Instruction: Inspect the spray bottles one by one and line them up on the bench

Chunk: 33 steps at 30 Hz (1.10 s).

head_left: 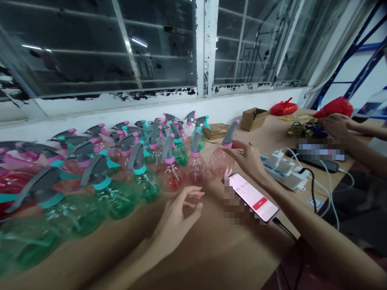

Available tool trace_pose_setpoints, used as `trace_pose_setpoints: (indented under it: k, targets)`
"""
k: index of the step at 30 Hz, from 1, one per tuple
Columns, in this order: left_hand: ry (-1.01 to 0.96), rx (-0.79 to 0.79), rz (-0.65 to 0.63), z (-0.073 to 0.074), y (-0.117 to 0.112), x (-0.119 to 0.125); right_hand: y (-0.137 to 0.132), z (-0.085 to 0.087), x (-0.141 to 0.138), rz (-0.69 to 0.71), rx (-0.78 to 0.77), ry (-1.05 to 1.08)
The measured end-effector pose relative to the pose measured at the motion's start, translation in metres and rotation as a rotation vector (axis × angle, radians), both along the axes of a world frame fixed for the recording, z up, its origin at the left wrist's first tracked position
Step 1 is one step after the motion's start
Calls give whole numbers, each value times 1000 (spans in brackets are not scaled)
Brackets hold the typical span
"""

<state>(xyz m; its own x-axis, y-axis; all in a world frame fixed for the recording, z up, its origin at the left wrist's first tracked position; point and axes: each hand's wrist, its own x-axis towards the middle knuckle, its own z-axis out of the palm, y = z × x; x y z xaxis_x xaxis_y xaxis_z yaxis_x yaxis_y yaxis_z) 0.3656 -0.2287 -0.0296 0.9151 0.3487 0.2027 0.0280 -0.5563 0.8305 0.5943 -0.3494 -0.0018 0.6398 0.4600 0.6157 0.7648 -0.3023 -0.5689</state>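
Observation:
My right hand pinches a pink clear spray bottle just below its pink collar. That bottle leans to the right, its grey trigger head pointing up. Over the bare brown tabletop my left hand hovers with nothing in it, thumb and fingers apart. Closest to it are a red spray bottle and a green spray bottle. Several more spray bottles, green with turquoise collars and red or pink with pink collars, crowd the left side. A phone showing a timer lies below my right forearm.
A white power strip with plugs and cables sits right of the phone. Behind stand a small open carton and a red bag. Another person's hands are at the far right, near a second red bag.

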Motion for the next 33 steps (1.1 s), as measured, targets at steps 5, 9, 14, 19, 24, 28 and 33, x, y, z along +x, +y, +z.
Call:
trace_pose_setpoints:
  k: [5, 9, 14, 19, 24, 28, 33]
  targets:
    - [-124, -27, 72, 19, 6, -15, -18, 14, -61, 241, -42, 20]
    - [-245, 113, 110, 36, 15, -34, -2, 15, -118, 479, -108, 86]
    - [-191, 194, 157, 48, 28, -70, 35, 10, -174, 692, -127, -1]
    - [-164, 209, 284, 51, 39, -116, 71, 1, -215, 819, -39, -35]
    - [-146, 216, 388, 49, 49, -155, 98, -1, -244, 892, -51, -103]
    - [-181, 145, 372, 46, 56, -169, 109, -3, -253, 964, -82, -137]
    - [-211, 18, 404, 43, 61, -170, 110, -14, -259, 994, -195, -34]
